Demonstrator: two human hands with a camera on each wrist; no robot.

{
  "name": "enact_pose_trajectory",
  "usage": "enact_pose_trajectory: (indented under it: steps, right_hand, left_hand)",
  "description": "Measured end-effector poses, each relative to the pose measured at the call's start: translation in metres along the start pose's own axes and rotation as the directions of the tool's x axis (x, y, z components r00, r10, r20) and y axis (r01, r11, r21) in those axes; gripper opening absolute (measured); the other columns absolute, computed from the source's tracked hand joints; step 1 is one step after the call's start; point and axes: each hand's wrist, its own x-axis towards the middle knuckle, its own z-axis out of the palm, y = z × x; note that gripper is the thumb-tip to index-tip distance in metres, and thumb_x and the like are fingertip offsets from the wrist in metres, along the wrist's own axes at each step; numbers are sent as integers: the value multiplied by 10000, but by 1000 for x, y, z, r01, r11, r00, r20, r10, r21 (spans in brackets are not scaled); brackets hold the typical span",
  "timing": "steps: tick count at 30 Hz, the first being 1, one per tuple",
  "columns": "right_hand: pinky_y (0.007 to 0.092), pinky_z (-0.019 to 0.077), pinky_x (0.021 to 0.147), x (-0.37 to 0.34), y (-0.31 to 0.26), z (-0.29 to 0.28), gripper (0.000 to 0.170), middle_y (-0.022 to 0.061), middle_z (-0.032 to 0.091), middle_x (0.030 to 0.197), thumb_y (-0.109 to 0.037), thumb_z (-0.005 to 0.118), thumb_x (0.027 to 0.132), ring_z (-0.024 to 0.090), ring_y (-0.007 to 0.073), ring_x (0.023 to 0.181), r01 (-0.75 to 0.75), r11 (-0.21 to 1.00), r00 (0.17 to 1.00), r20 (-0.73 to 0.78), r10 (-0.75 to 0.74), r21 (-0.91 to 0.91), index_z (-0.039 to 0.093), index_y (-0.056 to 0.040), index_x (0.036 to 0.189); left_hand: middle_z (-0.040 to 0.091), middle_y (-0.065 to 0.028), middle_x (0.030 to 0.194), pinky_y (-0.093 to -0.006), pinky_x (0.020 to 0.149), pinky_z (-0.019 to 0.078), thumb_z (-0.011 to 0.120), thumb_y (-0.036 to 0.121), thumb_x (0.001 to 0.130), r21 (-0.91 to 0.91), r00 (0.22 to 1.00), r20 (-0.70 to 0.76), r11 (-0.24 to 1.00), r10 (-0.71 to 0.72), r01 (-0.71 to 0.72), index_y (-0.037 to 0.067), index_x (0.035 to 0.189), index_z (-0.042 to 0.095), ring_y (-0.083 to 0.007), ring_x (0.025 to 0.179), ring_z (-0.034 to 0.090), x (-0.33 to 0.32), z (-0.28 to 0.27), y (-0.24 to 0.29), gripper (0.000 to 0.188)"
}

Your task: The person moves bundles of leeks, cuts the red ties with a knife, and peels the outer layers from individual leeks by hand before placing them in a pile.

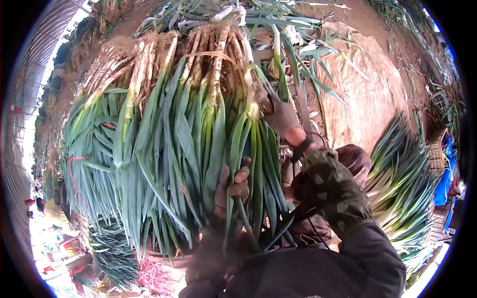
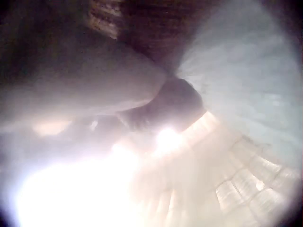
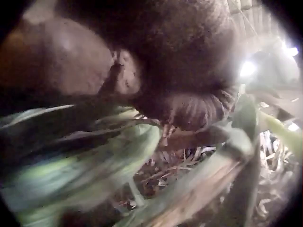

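Observation:
Long green onions (image 1: 198,114) lie side by side in a thick row, roots away from me and leaves toward me. My gloved right hand (image 1: 281,115) holds the right-hand stalks where white turns to green. My gloved left hand (image 1: 233,186) has its fingers curled round leaves lower down in the same bunch. Up close in the right wrist view, onion leaves (image 3: 118,156) run beneath a dark, blurred shape. The left wrist view is hazy and overexposed, with a pale surface (image 2: 246,71) on its right side.
Bundles with red ties (image 1: 77,158) lie at the left. Loose onions and trimmings (image 1: 298,22) are strewn at the back, beside a flat tan sheet (image 1: 367,84). Another onion pile (image 1: 402,184) lies at the right, near crates (image 1: 438,154) and blue cloth (image 1: 443,186).

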Motion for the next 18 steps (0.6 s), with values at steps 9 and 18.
enact_pose_trajectory:
  steps: [9,18]
  right_hand:
    - [546,501,667,-130,15,-19,458,272,652,828,-160,672,808,635,488,800,91,994,996,-7,-91,64,518,-69,1229]
    - [535,497,702,-100,14,-20,604,286,648,874,-132,702,771,626,486,855,67,998,997,39,-67,-2,482,-57,1329]
  left_hand:
    - [482,-54,859,-207,460,342,484,385,1049,-7,990,120,997,-73,74,-80,1406,314,-43,496,385,4,-4,-3,610]
    - [483,-77,882,-205,457,347,481,363,1055,2,987,153,999,-47,47,-79,1443,283,-38,497,374,1,-9,8,621]
